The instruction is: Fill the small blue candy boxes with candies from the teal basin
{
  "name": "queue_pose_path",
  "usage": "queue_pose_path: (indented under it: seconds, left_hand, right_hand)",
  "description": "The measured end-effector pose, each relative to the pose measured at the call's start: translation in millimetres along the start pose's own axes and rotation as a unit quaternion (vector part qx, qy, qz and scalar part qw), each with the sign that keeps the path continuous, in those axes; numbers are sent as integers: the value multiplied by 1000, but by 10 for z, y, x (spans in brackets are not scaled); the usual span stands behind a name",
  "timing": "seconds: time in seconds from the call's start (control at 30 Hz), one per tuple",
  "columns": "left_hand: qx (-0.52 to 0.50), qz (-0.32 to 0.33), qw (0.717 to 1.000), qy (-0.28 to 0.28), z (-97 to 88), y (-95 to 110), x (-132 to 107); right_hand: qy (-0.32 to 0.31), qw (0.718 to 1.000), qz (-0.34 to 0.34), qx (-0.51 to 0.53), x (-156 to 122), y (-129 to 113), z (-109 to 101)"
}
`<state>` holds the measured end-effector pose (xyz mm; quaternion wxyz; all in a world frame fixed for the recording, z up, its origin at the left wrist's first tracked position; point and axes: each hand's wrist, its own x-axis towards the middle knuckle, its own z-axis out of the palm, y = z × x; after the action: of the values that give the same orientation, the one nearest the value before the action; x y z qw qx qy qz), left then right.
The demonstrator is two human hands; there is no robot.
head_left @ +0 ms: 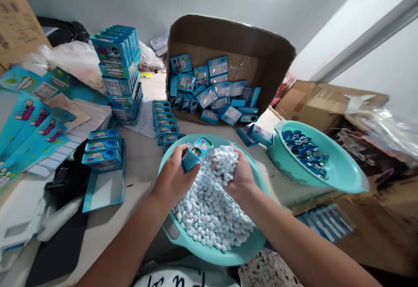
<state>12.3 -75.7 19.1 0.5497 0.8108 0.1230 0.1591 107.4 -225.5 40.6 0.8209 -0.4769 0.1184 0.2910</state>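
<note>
My left hand (173, 176) is closed around a small blue candy box (197, 152), held tilted with its open top facing up over a teal bowl (212, 254). The bowl is heaped with small white-blue candy pellets (209, 213). My right hand (237, 173) is cupped and closed on a handful of those pellets, lifted just right of the box's mouth. Both hands hover above the bowl's far half.
A second teal bowl (339, 171) at the right holds dark blue caps (305, 152). An open cardboard carton (235, 52) behind holds several blue boxes. More boxes stand in a stack (119, 69) and rows (166, 123) at left, beside flat printed sheets (29, 130).
</note>
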Motion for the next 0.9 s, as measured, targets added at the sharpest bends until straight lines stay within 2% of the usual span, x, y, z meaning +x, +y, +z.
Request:
queue_pose_path:
  seconds: [0.1,0.23,0.3,0.5,0.7,0.9]
  left_hand:
    - [16,13,999,-28,15,-8,-7]
    - [25,71,995,-68,35,-55,-22]
    - [24,90,992,-80,37,-76,-28]
    - [22,104,990,-97,17,-72,-32]
    - [25,103,990,-98,31,-67,-50]
    - [31,126,988,-82,43,-71,-74]
  right_hand:
    - [32,989,-41,138,14,-233,88]
    - [-38,982,-102,153,-13,-400,224]
    - [-53,979,-120,156,-58,-406,308]
    - [8,977,-129,169,-175,-297,513]
    - [-68,979,-142,127,-157,-254,416]
    - [-86,976,-165,110,-214,-230,404]
